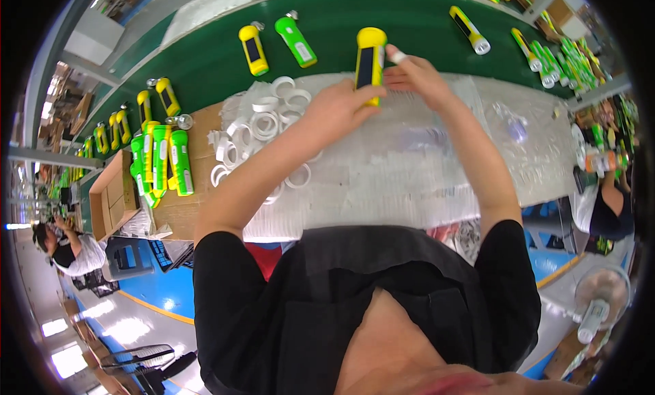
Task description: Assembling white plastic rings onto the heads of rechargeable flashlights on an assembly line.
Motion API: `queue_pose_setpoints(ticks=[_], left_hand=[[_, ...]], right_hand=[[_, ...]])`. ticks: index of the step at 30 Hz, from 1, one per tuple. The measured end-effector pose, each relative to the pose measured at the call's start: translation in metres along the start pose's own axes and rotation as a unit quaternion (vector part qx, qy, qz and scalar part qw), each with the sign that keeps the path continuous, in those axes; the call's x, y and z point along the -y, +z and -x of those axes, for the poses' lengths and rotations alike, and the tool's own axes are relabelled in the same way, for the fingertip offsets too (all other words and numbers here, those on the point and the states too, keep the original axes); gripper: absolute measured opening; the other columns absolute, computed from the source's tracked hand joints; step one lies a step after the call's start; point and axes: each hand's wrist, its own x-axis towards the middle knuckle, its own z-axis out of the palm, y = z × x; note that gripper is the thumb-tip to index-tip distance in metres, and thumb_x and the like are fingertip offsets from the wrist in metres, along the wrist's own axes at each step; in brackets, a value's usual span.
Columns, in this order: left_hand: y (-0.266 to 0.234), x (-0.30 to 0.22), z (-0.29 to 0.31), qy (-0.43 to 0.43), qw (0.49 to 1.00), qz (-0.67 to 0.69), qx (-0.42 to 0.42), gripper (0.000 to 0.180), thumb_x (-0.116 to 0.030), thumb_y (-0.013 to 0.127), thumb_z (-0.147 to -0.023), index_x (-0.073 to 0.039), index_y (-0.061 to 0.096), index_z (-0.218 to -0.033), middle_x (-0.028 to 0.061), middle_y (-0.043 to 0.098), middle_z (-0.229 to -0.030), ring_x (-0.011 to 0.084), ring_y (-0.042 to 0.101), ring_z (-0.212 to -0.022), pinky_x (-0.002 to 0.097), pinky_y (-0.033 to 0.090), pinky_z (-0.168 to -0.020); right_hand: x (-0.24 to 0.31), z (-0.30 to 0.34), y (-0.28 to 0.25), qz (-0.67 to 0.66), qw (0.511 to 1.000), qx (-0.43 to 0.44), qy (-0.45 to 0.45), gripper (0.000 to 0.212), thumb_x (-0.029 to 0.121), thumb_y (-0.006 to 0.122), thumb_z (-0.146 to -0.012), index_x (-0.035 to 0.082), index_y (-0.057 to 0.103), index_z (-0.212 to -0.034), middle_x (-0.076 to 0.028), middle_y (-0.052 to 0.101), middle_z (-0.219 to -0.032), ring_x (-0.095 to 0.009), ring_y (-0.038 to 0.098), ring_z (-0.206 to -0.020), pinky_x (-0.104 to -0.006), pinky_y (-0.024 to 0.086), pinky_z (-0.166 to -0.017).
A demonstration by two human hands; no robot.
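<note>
A yellow flashlight (367, 62) with a dark panel along its side stands nearly lengthwise before me over the worktable. Its lower end is gripped by my left hand (343, 107), the fingers closed round it. Just to its right is my right hand (421, 79), fingers stretched out and apart, with a white band on one digit; whether it touches the flashlight I cannot tell. Left of my left hand lies a heap of white plastic rings (265, 125). Farther off, a yellow flashlight (254, 50) and a green flashlight (296, 41) lie on the green conveyor belt (416, 26).
Several green and yellow flashlights (160, 159) are piled at left beside an open cardboard box (112, 197). Another yellow flashlight (469, 30) lies on the belt at right, before a green heap (563, 62). Co-workers (75, 248) sit at both sides. A fan (600, 296) stands at lower right.
</note>
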Motion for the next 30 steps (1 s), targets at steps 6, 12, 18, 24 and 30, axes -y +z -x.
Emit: queue_pose_setpoints(ticks=[6, 12, 18, 24, 30], left_hand=[[-0.016, -0.061, 0.052, -0.098, 0.978, 0.166, 0.083, 0.032, -0.021, 0.066, -0.089, -0.018, 0.061, -0.12, 0.017, 0.063, -0.095, 0.0258, 0.065, -0.085, 0.0328, 0.05, -0.067], [0.006, -0.032, 0.043, -0.043, 0.923, 0.346, -0.165, 0.044, -0.035, 0.044, -0.103, -0.006, 0.044, -0.137, 0.0133, 0.057, -0.124, 0.0193, 0.057, -0.111, 0.0317, 0.047, -0.09], [-0.002, -0.057, 0.053, -0.114, 0.854, 0.5, -0.092, 0.041, -0.035, 0.043, -0.103, -0.001, 0.055, -0.125, 0.0114, 0.064, -0.106, 0.0174, 0.063, -0.089, 0.029, 0.05, -0.079], [-0.048, -0.068, 0.061, -0.017, 0.957, 0.282, 0.072, 0.04, -0.029, 0.037, -0.104, -0.003, 0.06, -0.125, 0.0088, 0.062, -0.126, 0.0239, 0.062, -0.11, 0.0358, 0.049, -0.089], [-0.028, -0.061, 0.054, 0.179, 0.965, 0.191, 0.006, 0.051, -0.04, 0.033, -0.101, -0.005, 0.063, -0.122, 0.0125, 0.065, -0.119, 0.0328, 0.058, -0.118, 0.0454, 0.038, -0.104]], right_hand=[[-0.012, 0.086, 0.053, -0.296, 0.954, 0.021, 0.031, 0.047, 0.04, 0.062, -0.09, 0.006, 0.054, -0.121, -0.009, 0.063, -0.096, -0.021, 0.062, -0.08, -0.0349, 0.053, -0.073], [-0.017, 0.158, 0.081, -0.211, 0.957, 0.194, -0.045, 0.067, 0.063, 0.058, -0.085, 0.005, 0.05, -0.117, -0.01, 0.057, -0.073, -0.018, 0.058, -0.058, -0.0302, 0.047, -0.055], [-0.011, 0.184, 0.091, -0.157, 0.964, 0.209, -0.048, 0.068, 0.064, 0.06, -0.083, 0.003, 0.052, -0.111, -0.013, 0.062, -0.086, -0.02, 0.062, -0.071, -0.031, 0.051, -0.065], [-0.015, 0.189, 0.09, -0.14, 0.975, 0.164, -0.044, 0.056, 0.048, 0.058, -0.092, 0.003, 0.047, -0.123, -0.013, 0.062, -0.095, -0.019, 0.061, -0.077, -0.0314, 0.05, -0.073], [-0.026, 0.192, 0.093, -0.194, 0.964, 0.172, -0.055, 0.051, 0.045, 0.056, -0.096, 0.006, 0.045, -0.126, -0.011, 0.061, -0.094, -0.016, 0.06, -0.074, -0.0302, 0.05, -0.071]])
